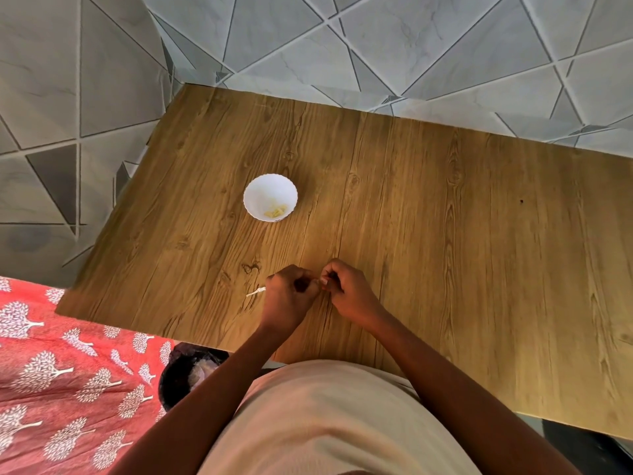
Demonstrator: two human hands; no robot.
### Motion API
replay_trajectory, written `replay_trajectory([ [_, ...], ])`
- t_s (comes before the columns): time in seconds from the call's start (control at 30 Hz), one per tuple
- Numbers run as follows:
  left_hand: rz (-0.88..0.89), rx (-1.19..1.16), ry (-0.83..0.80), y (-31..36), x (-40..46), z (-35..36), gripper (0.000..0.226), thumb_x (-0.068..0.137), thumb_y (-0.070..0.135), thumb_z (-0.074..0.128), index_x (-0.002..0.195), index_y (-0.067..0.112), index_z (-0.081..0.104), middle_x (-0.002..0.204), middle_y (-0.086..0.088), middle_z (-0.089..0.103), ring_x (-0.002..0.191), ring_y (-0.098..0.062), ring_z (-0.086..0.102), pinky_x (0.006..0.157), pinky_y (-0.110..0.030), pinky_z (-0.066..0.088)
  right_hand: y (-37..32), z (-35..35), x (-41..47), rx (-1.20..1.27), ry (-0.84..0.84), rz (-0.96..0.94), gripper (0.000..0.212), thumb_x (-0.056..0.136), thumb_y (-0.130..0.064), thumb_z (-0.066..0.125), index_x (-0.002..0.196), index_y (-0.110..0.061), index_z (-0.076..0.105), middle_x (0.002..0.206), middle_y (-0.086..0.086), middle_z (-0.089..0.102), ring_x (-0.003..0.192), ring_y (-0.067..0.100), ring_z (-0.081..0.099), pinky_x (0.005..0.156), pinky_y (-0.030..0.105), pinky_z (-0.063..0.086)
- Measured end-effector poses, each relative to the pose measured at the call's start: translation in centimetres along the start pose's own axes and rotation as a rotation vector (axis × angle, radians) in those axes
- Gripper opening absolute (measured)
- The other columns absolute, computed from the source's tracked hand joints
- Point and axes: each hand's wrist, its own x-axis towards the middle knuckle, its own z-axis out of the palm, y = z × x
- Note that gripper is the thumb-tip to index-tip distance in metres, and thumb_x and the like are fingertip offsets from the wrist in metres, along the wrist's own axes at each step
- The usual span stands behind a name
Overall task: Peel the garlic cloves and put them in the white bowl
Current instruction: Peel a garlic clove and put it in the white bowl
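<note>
A person in a plain cream top [329, 416], both forearms bare, nearer than the wooden table [445, 234].

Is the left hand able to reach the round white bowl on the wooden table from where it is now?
Probably yes. Only bare wooden table lies between the left hand and the round white bowl. But its fingers are curled, apparently pinching a small garlic piece together with the right hand.

wood-grain table [445, 234], white bowl [270, 197] left of centre holding a few peeled cloves [275, 211], peel scrap [255, 292] near front edge, small dark speck [521, 201] toward right edge
</note>
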Motion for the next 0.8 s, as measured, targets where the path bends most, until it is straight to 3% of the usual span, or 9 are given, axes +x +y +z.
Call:
replay_trajectory([
  [0.1,-0.177,-0.124,-0.021,0.6,0.1,0.1,0.008,0.084,0.009,0.078,0.090,0.014,0.081,0.079,0.008,0.075,0.069,0.000,0.067,0.063,-0.009,0.048,0.2,0.0,0.0,-0.079,0.000,-0.069,0.021,0.094,0.005,0.056,0.094,-0.016,0.058,0.090,0.000,0.061,0.084,0.013,0.058,0.072,0.029,0.049],
  [0.2,-0.312,-0.221,-0.030,0.9,0.1,0.3,0.007,0.087,0.010,0.077,0.086,0.016,0.081,0.078,0.009,0.076,0.070,0.000,0.069,0.065,-0.013,0.053,0.4,0.0,0.0,-0.148,-0.005,-0.125,0.018,0.089,0.007,0.058,0.096,-0.010,0.058,0.093,0.005,0.060,0.085,0.017,0.056,0.072,0.030,0.047],
  [0.4,-0.380,-0.204,0.005,1.1,0.1,0.7,0.005,0.087,0.011,0.077,0.086,0.016,0.080,0.079,0.008,0.075,0.073,0.000,0.068,0.062,-0.009,0.049,0.8,0.2,0.0,-0.195,-0.031,-0.123,0.020,0.090,0.003,0.059,0.101,-0.014,0.057,0.097,0.001,0.058,0.088,0.014,0.053,0.073,0.027,0.046],
  [0.53,-0.433,-0.218,0.015,0.9,0.1,0.8,0.003,0.088,0.016,0.077,0.087,0.015,0.080,0.081,0.005,0.076,0.077,-0.008,0.070,0.070,-0.026,0.055,0.7,0.2,0.1,-0.168,-0.007,-0.119,0.016,0.093,0.002,0.057,0.097,-0.014,0.056,0.094,0.002,0.058,0.085,0.014,0.054,0.071,0.028,0.046],
  [0.63,-0.374,-0.177,0.001,0.1,0.1,0.4,0.005,0.086,0.014,0.079,0.086,0.019,0.081,0.080,0.010,0.076,0.075,-0.003,0.070,0.073,-0.026,0.059,0.7,0.0,0.2,-0.112,0.040,-0.115,0.010,0.096,-0.001,0.057,0.093,-0.011,0.057,0.089,0.001,0.059,0.081,0.012,0.056,0.070,0.027,0.046],
  [0.8,-0.207,0.001,-0.038,-0.7,-0.6,0.0,0.019,0.081,0.001,0.078,0.084,0.020,0.079,0.077,0.017,0.070,0.073,0.005,0.066,0.068,-0.005,0.049,0.9,-0.1,0.4,-0.025,0.070,-0.045,0.008,0.097,-0.004,0.060,0.093,-0.011,0.060,0.086,-0.003,0.062,0.078,0.001,0.058,0.070,0.015,0.045],
])
